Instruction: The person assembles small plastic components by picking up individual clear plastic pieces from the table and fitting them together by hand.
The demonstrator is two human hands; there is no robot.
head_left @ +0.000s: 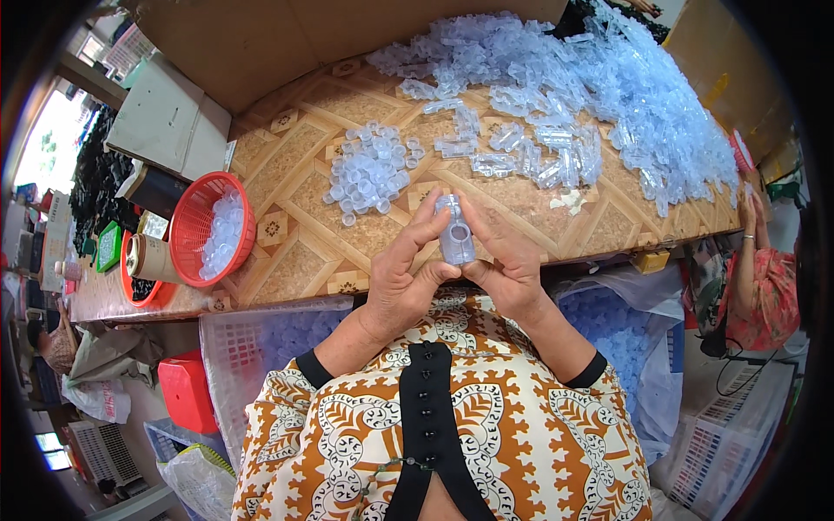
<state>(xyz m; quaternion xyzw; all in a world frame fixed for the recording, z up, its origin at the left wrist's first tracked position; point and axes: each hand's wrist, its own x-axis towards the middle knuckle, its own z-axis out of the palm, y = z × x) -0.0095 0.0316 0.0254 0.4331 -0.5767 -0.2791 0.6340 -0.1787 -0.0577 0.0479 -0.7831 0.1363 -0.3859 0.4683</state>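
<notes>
Between my two hands, at the table's front edge, a clear bluish plastic case (456, 233) with a round hole in its face stands lengthwise. My left hand (407, 265) grips its left side, thumb at the lower end and fingers toward the top. On the other side my right hand (506, 260) closes round it in the same way. Just beyond my left hand lies a loose pile of small clear round caps (369, 167). Past my right hand, several clear oblong plastic cases (530, 152) lie scattered in front of a big heap of them (625, 95).
A red plastic basket (248, 239) with clear pieces stands at the left on the wood-patterned table (300, 208). Bins lined with plastic (621, 326) hold more pieces below the edge. Cardboard (252, 43) walls the back. Another person's arm (745, 252) shows at the far right.
</notes>
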